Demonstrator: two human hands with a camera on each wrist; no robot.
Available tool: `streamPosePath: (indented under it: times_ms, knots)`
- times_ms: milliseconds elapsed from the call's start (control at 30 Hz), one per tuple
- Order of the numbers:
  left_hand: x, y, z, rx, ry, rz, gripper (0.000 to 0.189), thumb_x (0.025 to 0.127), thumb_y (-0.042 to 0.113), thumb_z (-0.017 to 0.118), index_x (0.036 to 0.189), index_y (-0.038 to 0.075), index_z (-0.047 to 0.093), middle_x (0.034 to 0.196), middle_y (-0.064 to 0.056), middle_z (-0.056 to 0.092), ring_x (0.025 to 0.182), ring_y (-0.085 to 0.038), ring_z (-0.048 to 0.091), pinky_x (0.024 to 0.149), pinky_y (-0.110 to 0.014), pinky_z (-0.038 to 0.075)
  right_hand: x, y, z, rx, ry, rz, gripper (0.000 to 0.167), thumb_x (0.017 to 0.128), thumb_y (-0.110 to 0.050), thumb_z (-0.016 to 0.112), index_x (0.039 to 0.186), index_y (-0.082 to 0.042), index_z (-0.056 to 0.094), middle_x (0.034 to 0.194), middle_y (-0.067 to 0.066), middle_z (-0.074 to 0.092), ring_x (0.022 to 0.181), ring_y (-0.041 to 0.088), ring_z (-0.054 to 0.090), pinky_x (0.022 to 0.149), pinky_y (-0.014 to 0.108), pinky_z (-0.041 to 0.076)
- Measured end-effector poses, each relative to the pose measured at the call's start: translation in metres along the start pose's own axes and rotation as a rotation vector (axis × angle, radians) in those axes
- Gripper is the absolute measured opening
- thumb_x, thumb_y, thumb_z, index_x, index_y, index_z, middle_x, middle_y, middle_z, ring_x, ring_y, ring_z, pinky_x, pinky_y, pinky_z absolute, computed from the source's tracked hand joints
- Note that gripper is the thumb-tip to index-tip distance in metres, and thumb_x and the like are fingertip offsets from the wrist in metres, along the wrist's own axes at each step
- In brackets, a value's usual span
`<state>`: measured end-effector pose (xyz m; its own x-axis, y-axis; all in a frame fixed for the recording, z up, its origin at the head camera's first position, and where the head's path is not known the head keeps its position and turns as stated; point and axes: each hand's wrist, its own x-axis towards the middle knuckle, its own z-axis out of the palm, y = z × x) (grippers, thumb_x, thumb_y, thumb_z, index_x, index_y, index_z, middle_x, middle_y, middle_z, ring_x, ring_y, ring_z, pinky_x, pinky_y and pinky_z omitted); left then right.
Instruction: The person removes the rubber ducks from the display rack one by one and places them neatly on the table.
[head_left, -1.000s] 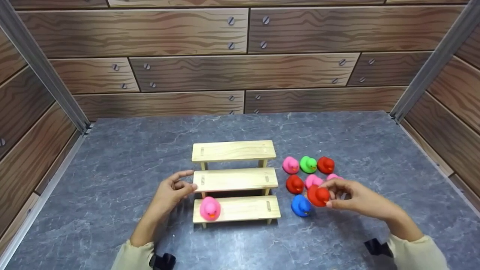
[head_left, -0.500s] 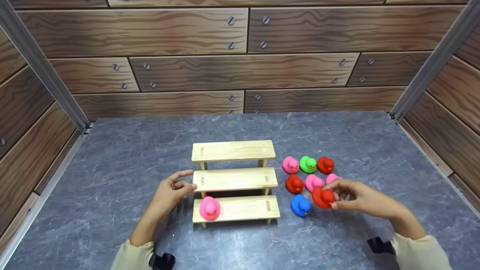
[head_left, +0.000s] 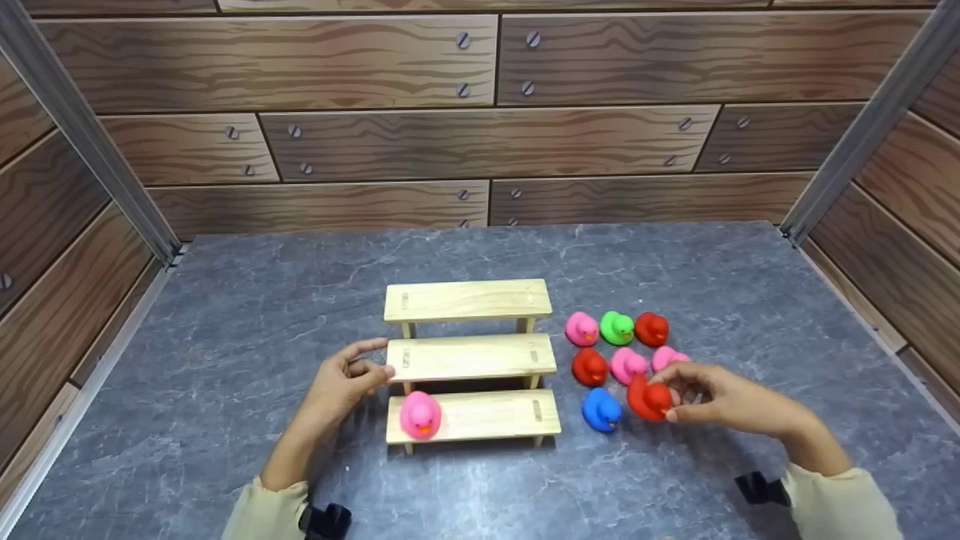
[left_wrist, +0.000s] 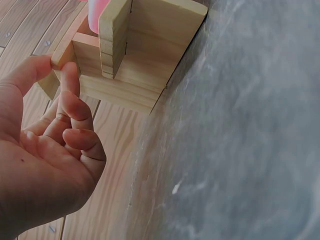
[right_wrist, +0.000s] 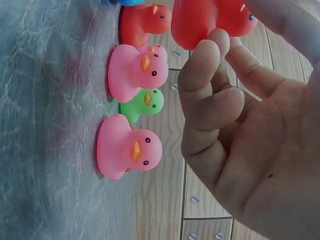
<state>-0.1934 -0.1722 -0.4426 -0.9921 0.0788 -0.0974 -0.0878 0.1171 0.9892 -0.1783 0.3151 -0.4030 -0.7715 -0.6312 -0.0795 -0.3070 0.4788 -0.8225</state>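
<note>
My right hand (head_left: 709,394) holds a red rubber duck (head_left: 646,399) between thumb and fingers, just right of the blue rubber duck (head_left: 601,410). In the right wrist view the same red duck (right_wrist: 200,22) is raised off the grey surface, partly cut off by the frame's top. My left hand (head_left: 341,386) grips the left end of the middle step of a three-tier wooden stand (head_left: 472,358), thumb and a finger on its edges, the other fingers curled below in the left wrist view. On the bottom step's left end sits a pink rubber duck (head_left: 421,415).
More ducks stand right of the stand: a pink duck (head_left: 581,330), a green duck (head_left: 616,328) and a red duck (head_left: 651,328) at the back. Before them are another red duck (head_left: 590,367) and two pink ones. Wood-patterned walls (head_left: 480,146) enclose the grey marbled table (head_left: 262,315).
My right hand has shifted slightly right with the red duck, away from the blue duck, then a little lower. The left hand has stayed on the stand.
</note>
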Motion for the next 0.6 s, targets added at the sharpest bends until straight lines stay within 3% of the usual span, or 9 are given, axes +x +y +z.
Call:
streamPosePath:
  times_ms: [200,600]
  knots:
    - [0.0001,0.0000,-0.0001,-0.004,-0.004,0.006,0.051,0.083,0.002,0.068,0.132,-0.003,0.051,0.068,0.006,0.059,0.060,-0.007,0.048,0.053,-0.019,0.034,-0.0005,0.0028,-0.0005,-0.037,0.008,-0.021,0.028,0.088,-0.008,0.066,0.114,-0.001,0.060,0.086,-0.003,0.052,0.079,0.000,0.050,0.065,0.022,0.045]
    - [-0.0008,0.0000,0.0008,0.002,0.010,0.005,0.051,0.082,0.001,0.069,0.130,-0.002,0.053,0.070,0.006,0.062,0.064,-0.009,0.053,0.059,-0.020,0.039,0.0017,0.0072,0.0031,-0.067,-0.008,-0.003,0.026,0.088,-0.009,0.067,0.111,-0.001,0.059,0.088,0.001,0.055,0.078,0.000,0.051,0.065,0.020,0.045]
